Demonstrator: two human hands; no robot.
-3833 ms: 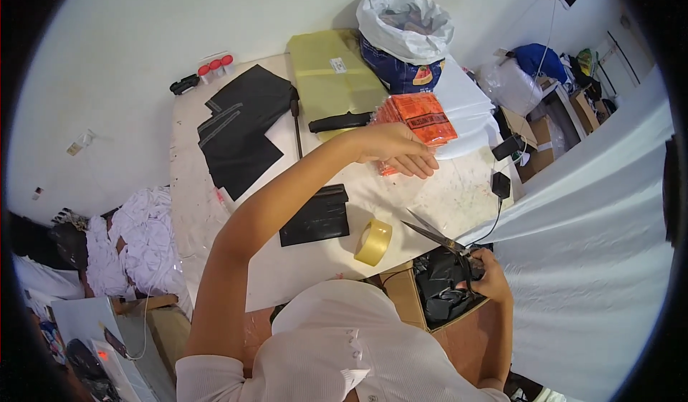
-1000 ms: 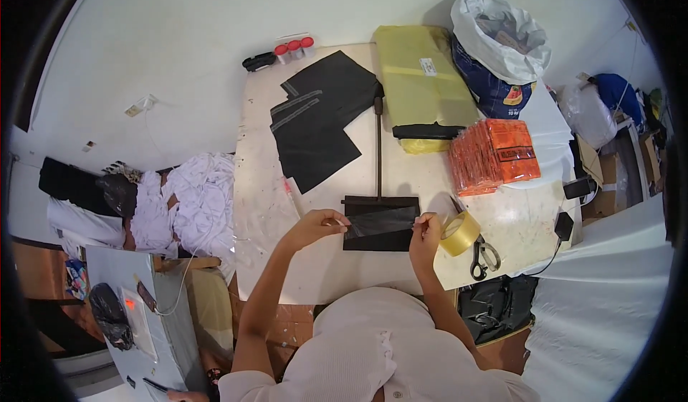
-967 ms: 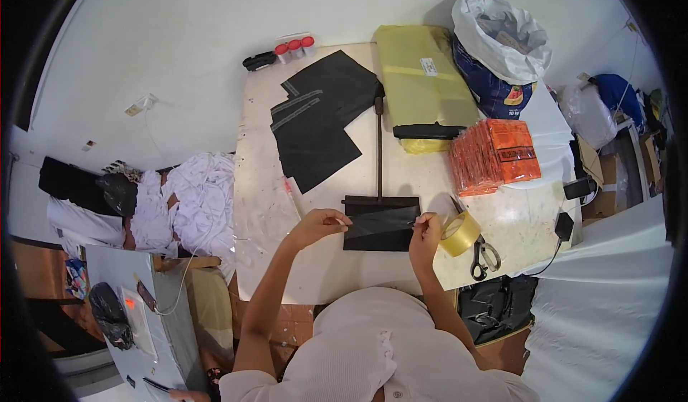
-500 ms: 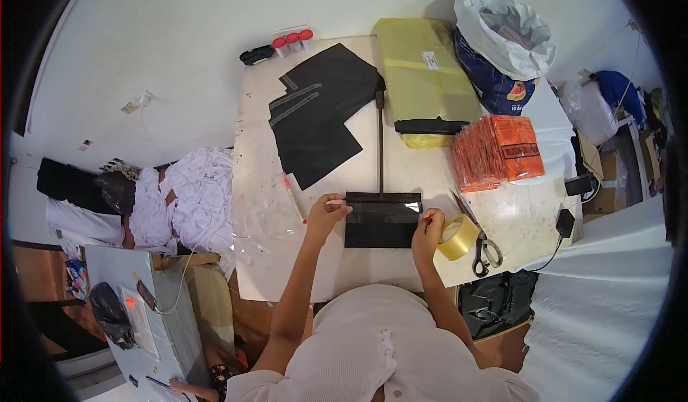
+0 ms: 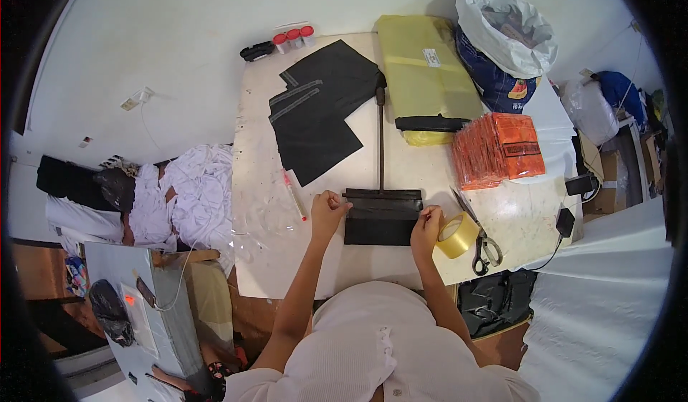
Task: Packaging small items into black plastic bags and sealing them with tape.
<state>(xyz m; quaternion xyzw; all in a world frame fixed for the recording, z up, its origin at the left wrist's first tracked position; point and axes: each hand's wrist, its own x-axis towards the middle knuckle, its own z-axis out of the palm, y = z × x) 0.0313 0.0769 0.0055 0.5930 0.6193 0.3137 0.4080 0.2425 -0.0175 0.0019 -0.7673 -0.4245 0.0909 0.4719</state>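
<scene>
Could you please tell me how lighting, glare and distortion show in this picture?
Head view: rim falls to black, edges bow; head view, wall: the blue bag casts a soft shadow; head view, table: orange packets glint, while the left hand and right hand look fairly sharp.

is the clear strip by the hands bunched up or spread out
Spread out: the clear strip runs straight across the black panel between the left hand and right hand.
</scene>
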